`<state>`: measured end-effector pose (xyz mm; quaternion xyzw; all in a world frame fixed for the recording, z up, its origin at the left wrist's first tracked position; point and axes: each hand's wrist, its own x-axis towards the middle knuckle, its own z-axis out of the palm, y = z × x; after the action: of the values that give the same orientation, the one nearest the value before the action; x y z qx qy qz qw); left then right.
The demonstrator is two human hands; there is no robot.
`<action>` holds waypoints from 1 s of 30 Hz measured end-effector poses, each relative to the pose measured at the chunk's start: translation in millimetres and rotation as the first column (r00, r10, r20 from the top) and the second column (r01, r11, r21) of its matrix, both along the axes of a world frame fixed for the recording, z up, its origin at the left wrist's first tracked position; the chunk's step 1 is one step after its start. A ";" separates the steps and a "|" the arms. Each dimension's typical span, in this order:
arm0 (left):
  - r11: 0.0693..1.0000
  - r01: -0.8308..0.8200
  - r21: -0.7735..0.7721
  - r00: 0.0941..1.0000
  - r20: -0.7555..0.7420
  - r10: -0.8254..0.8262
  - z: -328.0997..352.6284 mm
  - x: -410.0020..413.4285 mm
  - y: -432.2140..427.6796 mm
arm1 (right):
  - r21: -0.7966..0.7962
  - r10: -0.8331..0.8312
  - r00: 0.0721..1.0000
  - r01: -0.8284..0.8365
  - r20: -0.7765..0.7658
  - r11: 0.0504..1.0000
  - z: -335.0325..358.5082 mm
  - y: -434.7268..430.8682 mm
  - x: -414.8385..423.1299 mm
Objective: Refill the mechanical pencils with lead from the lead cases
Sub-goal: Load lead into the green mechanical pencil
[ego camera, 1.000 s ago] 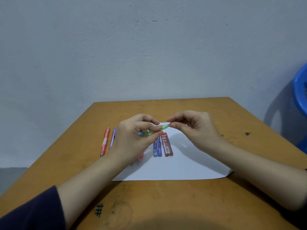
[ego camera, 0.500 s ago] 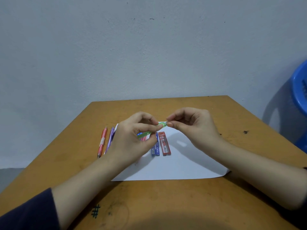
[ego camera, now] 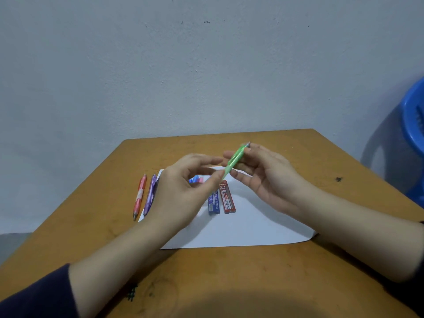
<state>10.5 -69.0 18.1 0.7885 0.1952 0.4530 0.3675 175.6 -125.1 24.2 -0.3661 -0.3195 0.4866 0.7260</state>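
Green mechanical pencil (ego camera: pixel 235 160) is tilting in the air. The right hand (ego camera: pixel 268 180) is gripping its upper part, and the left hand (ego camera: pixel 183 193) is meeting its lower end, though blur is hiding whether it is pinching. So light a hold is risking a slip onto the table (ego camera: pixel 252 283). The lead cases (ego camera: pixel 227 198) are lying unopened beneath the left hand.

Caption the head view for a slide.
Right hand holds a green pencil above a blue lead case and a red lead case on white paper, left hand close by.
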 end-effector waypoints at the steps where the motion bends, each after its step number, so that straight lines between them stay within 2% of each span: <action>1: 0.992 -0.003 -0.127 1.000 0.015 0.005 2.2 0.6 -2.6 | 0.001 -0.001 0.996 0.001 -0.087 1.000 1.3 1.0 1.0; 4: 0.875 0.041 -0.482 0.998 0.068 -0.009 5.5 4.5 -5.8 | -0.012 0.027 0.947 -0.032 -0.320 0.999 1.8 4.0 6.0; 6: 0.717 0.101 -0.689 0.995 0.072 -0.071 6.4 7.7 -7.9 | -0.022 0.045 0.918 -0.059 -0.393 0.998 0.9 5.1 9.7; 8: 0.520 0.154 -0.840 0.986 0.099 -0.133 8.4 9.1 -10.7 | -0.033 0.043 0.896 -0.065 -0.442 0.997 0.7 5.2 13.0; 10: 0.381 0.209 -0.901 0.973 0.155 -0.169 10.5 8.8 -11.9 | -0.038 0.038 0.877 -0.064 -0.478 0.997 1.0 4.1 15.8; 16: 0.187 0.261 -0.947 0.923 0.187 -0.337 14.2 5.7 -14.0 | -0.025 0.056 0.841 -0.083 -0.538 0.996 5.7 -0.1 19.9; 20: 0.086 0.242 -0.967 0.845 0.166 -0.508 13.4 5.9 -17.3 | -0.007 0.056 0.831 -0.072 -0.554 0.997 5.9 -1.6 22.0; 23: 0.038 0.269 -0.962 0.802 0.202 -0.563 12.1 5.6 -16.2 | 0.017 0.063 0.834 -0.064 -0.549 0.998 6.0 -2.3 24.0; 27: 0.028 0.279 -0.960 0.776 0.208 -0.596 11.6 4.7 -13.7 | 0.030 0.051 0.837 -0.041 -0.545 0.999 5.8 -3.1 22.7; 30: 0.058 0.270 -0.961 0.769 0.179 -0.614 10.4 5.5 -13.0 | 0.023 0.033 0.836 -0.025 -0.548 0.999 5.3 -2.7 22.9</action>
<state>16.0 -82.0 28.5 0.4614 0.2241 -0.0206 0.8582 198.5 -127.7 29.5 -0.2013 -0.1075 0.5797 0.7822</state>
